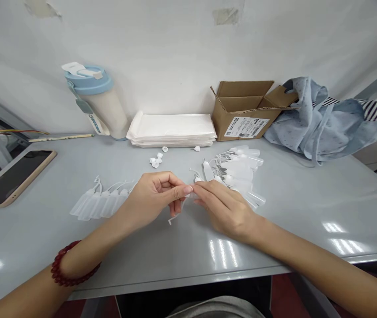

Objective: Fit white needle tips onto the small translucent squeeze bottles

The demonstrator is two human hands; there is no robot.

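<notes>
My left hand (153, 194) and my right hand (223, 205) meet over the middle of the grey table (307, 207), fingers pinched together on one small translucent plastic dropper bottle (188, 194); its thin white tip strap hangs below at the left fingers. A row of the same bottles (100, 202) lies flat to the left of my left hand. A looser heap of bottles (239, 170) lies just behind my right hand. Several small white caps (157, 160) are scattered behind the hands.
A stack of white bags (171, 129) lies against the wall. A blue-lidded tumbler (100, 104) stands left of it, an open cardboard box (244, 110) right, then a blue cloth (321, 119). A phone (13, 176) lies at the far left.
</notes>
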